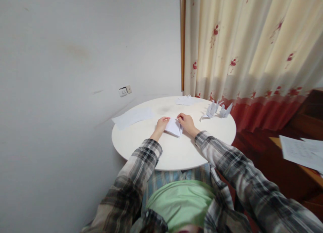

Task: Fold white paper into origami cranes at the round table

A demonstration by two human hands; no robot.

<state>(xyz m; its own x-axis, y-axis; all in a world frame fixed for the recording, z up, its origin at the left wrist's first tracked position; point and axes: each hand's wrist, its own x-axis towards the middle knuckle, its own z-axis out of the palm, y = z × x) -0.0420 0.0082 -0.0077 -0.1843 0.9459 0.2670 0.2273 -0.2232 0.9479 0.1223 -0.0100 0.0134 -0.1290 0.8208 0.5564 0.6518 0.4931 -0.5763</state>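
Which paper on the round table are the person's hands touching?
The folded white piece between the left hand and right hand. The sheets at left, paper at the far edge and folded figures at right are untouched.

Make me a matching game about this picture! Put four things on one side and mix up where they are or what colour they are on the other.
1. folded paper
2. paper birds
3. curtain
4. socket

A. cream above, red below
B. on the wall
C. between the left hand and right hand
D. near the table's right edge

Pairs: 1-C, 2-D, 3-A, 4-B
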